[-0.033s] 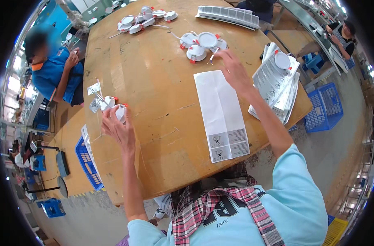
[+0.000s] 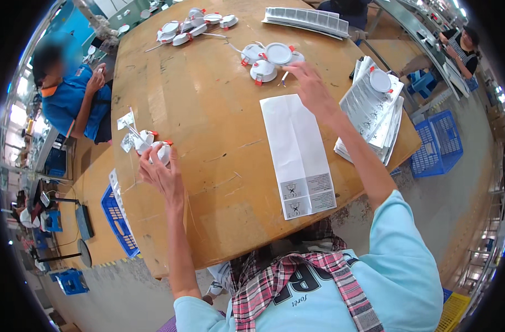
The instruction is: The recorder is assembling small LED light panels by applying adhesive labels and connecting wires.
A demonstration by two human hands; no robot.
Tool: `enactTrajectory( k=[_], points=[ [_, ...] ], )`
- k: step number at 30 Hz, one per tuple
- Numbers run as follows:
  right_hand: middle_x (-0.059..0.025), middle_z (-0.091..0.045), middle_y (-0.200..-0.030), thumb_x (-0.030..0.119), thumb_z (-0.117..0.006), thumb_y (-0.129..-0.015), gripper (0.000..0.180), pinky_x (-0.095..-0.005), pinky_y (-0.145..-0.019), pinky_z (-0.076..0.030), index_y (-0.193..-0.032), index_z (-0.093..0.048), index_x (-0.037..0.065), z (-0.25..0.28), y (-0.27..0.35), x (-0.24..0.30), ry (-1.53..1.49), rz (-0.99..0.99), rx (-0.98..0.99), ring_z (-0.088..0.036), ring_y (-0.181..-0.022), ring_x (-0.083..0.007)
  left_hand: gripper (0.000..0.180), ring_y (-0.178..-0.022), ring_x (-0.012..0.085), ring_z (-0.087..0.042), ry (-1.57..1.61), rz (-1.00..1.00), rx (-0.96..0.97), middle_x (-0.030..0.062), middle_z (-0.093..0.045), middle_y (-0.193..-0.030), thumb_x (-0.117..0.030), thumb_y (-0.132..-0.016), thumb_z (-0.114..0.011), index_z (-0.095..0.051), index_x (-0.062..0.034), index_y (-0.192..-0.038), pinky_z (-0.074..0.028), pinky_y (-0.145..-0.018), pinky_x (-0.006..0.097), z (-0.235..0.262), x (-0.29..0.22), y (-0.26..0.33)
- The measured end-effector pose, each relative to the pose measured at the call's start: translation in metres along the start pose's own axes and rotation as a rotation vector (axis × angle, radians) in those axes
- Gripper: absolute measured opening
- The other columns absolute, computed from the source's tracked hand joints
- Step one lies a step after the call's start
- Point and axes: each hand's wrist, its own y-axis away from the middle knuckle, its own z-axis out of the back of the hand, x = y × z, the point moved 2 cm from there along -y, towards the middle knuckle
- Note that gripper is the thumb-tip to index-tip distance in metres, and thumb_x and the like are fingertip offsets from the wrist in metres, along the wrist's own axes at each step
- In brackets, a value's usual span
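Note:
My left hand (image 2: 163, 172) is at the left side of the table, its thumb and fingers around a round white downlight (image 2: 161, 152) with a red-tipped clip. Just beyond it sits another white downlight (image 2: 144, 138), with a cable and small silver-white labels (image 2: 126, 120) beside it. My right hand (image 2: 313, 91) reaches forward with fingers extended at a downlight (image 2: 298, 57) on the right of a small cluster, partly covering it. One downlight (image 2: 278, 53) rests on top of that cluster. Below my right hand lies a long white paper sheet (image 2: 297, 144) with grey printed labels at its near end.
More downlights (image 2: 180, 39) are grouped at the far left. A stack of label sheets (image 2: 368, 110) lies at the right, one downlight (image 2: 380, 81) on it. Label strips (image 2: 305, 22) lie at the far edge. Blue crates (image 2: 438, 141) stand right of the table; a person (image 2: 78, 94) sits left.
My right hand has shifted slightly left, covering more of the cluster's right-hand downlight. My left hand stays around its downlight, with only a slight shift.

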Motion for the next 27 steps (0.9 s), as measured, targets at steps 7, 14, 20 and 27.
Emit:
enactTrajectory(
  k=[7, 14, 20, 27],
  points=[
    [-0.0091, -0.061, -0.09, 0.006, -0.058, -0.081, 0.011, -0.0357, -0.077, -0.047, -0.09, -0.066, 0.005, -0.023, -0.025, -0.033, 0.135, 0.211, 0.281, -0.057, -0.089, -0.0265, 0.039, -0.125, 0.0335, -0.035, 0.294, -0.184, 0.155, 0.0147, -0.041, -0.131, -0.017, -0.08, -0.068, -0.056, -0.008, -0.116, -0.025, -0.105, 0.047, 0.005, -0.049, 0.034],
    [-0.0099, -0.066, -0.08, 0.013, -0.062, -0.086, 0.016, -0.029, -0.067, -0.048, -0.094, -0.066, -0.001, 0.008, -0.044, 0.063, -0.107, 0.136, 0.113, -0.062, -0.072, -0.0164, 0.052, -0.133, 0.0365, -0.029, 0.528, -0.509, 0.661, 0.0187, -0.037, -0.137, -0.022, -0.081, -0.066, -0.047, -0.0082, -0.128, -0.021, -0.111, 0.049, 0.01, -0.134, 0.104],
    [-0.0077, -0.064, -0.07, 0.014, -0.064, -0.086, 0.016, -0.0267, -0.056, -0.047, -0.09, -0.066, -0.001, -0.021, -0.031, 0.111, -0.528, -0.172, 0.285, -0.06, -0.06, -0.012, 0.056, -0.135, 0.0332, -0.028, 0.487, -0.644, 0.721, 0.0164, -0.035, -0.139, -0.027, -0.083, -0.064, -0.043, -0.0064, -0.13, -0.018, -0.111, 0.052, 0.003, -0.133, 0.124],
    [-0.0067, -0.066, -0.075, 0.018, -0.063, -0.089, 0.024, -0.0233, -0.064, -0.053, -0.094, -0.064, -0.006, -0.057, -0.009, 0.13, -0.804, -0.315, 0.51, -0.063, -0.064, -0.0114, 0.053, -0.134, 0.0331, -0.028, 0.437, -0.611, 0.746, 0.0149, -0.034, -0.14, -0.028, -0.084, -0.063, -0.044, -0.0066, -0.128, -0.018, -0.111, 0.054, 0.02, -0.129, 0.134]
  ],
)
